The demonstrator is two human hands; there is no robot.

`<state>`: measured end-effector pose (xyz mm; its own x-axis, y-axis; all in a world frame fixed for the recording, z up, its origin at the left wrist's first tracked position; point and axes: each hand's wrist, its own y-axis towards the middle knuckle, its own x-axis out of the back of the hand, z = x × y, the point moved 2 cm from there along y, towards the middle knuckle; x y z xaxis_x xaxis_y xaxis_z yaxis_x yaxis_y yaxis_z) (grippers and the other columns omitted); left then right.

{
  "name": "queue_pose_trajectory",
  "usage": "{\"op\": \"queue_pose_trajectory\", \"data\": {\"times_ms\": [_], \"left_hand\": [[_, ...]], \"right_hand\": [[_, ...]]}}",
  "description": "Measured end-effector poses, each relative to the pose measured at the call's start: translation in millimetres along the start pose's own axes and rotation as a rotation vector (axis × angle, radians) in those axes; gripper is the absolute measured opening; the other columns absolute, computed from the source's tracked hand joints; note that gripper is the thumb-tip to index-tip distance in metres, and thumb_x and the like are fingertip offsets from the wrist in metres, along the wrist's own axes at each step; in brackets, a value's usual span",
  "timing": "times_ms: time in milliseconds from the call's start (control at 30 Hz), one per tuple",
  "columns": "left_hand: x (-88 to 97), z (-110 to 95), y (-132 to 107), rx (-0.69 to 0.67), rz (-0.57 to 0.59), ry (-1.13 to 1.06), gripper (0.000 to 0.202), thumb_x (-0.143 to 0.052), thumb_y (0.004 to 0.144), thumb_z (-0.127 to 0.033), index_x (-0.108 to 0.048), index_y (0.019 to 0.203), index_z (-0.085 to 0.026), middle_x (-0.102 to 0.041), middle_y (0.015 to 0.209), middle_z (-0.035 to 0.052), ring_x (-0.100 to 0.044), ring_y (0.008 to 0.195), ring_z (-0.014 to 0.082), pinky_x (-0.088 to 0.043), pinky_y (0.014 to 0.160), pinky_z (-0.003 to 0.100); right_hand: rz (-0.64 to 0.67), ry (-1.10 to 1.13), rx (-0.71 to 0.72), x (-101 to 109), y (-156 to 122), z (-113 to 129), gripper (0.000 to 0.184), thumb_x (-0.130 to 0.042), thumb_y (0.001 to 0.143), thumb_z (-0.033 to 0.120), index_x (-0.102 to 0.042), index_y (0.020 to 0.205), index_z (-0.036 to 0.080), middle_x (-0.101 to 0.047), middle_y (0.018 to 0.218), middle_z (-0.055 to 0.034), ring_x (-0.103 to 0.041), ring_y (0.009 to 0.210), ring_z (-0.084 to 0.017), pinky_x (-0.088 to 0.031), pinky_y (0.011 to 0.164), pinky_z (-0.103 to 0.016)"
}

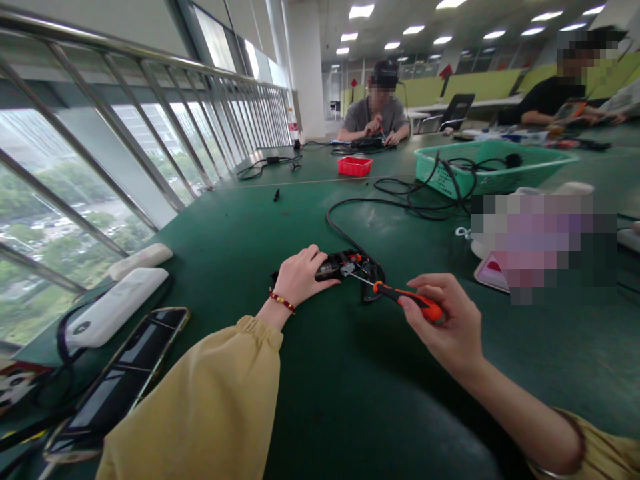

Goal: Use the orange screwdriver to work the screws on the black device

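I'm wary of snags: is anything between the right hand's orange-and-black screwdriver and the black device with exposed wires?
Nothing visible: the right hand holds the screwdriver, its metal shaft reaching unobstructed to the device.

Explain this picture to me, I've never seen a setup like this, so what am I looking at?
There's no machine at work here: you're seeing a person's own bare hands, through a camera worn on their head, looking forward and down. The left hand holds a black device on a green table. The right hand grips a screwdriver, its tip at the device. Also on the table are a phone, a red tray and a green basket. Another person sits at the far side.
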<state>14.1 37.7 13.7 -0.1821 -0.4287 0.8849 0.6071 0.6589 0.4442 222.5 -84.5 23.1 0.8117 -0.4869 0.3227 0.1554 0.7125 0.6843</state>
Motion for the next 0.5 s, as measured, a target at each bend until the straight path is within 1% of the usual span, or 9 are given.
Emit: {"op": "queue_pose_trajectory", "data": {"times_ms": [67,167,200,233,333,367,400,500], "left_hand": [[0.0,0.1,0.1,0.001,-0.001,-0.008,0.044,-0.057,0.074,-0.056,-0.055,0.093,-0.017,-0.056,0.092,0.0058,-0.056,0.079,0.0176,-0.041,0.063,0.027],[0.4,-0.2,0.2,-0.003,-0.014,-0.031,0.042,-0.057,0.075,-0.055,-0.055,0.094,-0.017,-0.057,0.094,0.0061,-0.056,0.082,0.0186,-0.042,0.067,0.029],[0.6,-0.3,0.3,-0.005,-0.021,-0.041,0.042,-0.057,0.075,-0.054,-0.055,0.094,-0.017,-0.058,0.096,0.0064,-0.056,0.084,0.019,-0.043,0.068,0.029],[0.7,-0.4,0.3,-0.007,-0.028,-0.049,0.041,-0.058,0.074,-0.053,-0.055,0.094,-0.017,-0.058,0.097,0.0066,-0.056,0.084,0.0194,-0.043,0.069,0.03],[0.3,-0.7,0.6,-0.006,-0.043,-0.059,0.039,-0.058,0.074,-0.049,-0.055,0.095,-0.017,-0.059,0.101,0.0071,-0.057,0.086,0.0201,-0.043,0.071,0.032],[-0.1,-0.8,0.7,-0.005,-0.045,-0.061,0.038,-0.058,0.074,-0.048,-0.055,0.096,-0.017,-0.059,0.102,0.0071,-0.057,0.086,0.0202,-0.043,0.072,0.032],[-0.5,-0.9,0.8,-0.002,-0.046,-0.064,0.037,-0.058,0.074,-0.047,-0.054,0.097,-0.017,-0.06,0.102,0.0071,-0.057,0.086,0.0203,-0.043,0.072,0.032],[-2.1,-1.0,0.9,0.011,-0.039,-0.068,0.036,-0.058,0.074,-0.043,-0.054,0.097,-0.016,-0.062,0.097,0.0067,-0.058,0.085,0.0206,-0.043,0.072,0.032]], "right_hand": [[0.024,0.011,-0.004,-1.1,-0.2,-0.1,0.024,-0.061,0.072,0.016,-0.05,0.093,0.021,-0.049,0.072,0.0026,-0.051,0.055,-0.01,-0.046,0.052,-0.023],[-0.056,0.012,0.069,0.2,-0.1,1.1,0.035,-0.063,0.069,0.013,-0.048,0.1,0.021,-0.051,0.081,-0.0002,-0.055,0.068,-0.013,-0.048,0.061,-0.027],[-0.061,0.013,0.079,0.5,-0.3,1.5,0.036,-0.063,0.068,0.013,-0.048,0.1,0.021,-0.052,0.083,-0.0008,-0.056,0.07,-0.013,-0.048,0.062,-0.027],[-0.041,0.017,0.071,0.4,-0.5,1.7,0.034,-0.063,0.069,0.013,-0.049,0.098,0.021,-0.052,0.083,-0.0008,-0.056,0.069,-0.013,-0.048,0.061,-0.026],[0.095,0.026,-0.005,-2.1,-2.1,2.2,0.022,-0.061,0.073,0.017,-0.051,0.093,0.021,-0.054,0.074,0.0016,-0.053,0.054,-0.009,-0.046,0.052,-0.023],[0.114,0.023,-0.016,-2.9,-2.8,2.6,0.022,-0.061,0.073,0.017,-0.052,0.093,0.021,-0.054,0.073,0.0021,-0.052,0.053,-0.008,-0.046,0.051,-0.023],[0.107,0.021,-0.01,-3.4,-3.3,3.2,0.023,-0.061,0.073,0.017,-0.052,0.094,0.021,-0.054,0.073,0.0022,-0.053,0.054,-0.009,-0.047,0.052,-0.023],[-0.009,0.03,0.065,-3.5,-4.0,4.6,0.034,-0.064,0.07,0.015,-0.049,0.099,0.022,-0.054,0.08,0.0007,-0.057,0.069,-0.012,-0.049,0.063,-0.026]]}}
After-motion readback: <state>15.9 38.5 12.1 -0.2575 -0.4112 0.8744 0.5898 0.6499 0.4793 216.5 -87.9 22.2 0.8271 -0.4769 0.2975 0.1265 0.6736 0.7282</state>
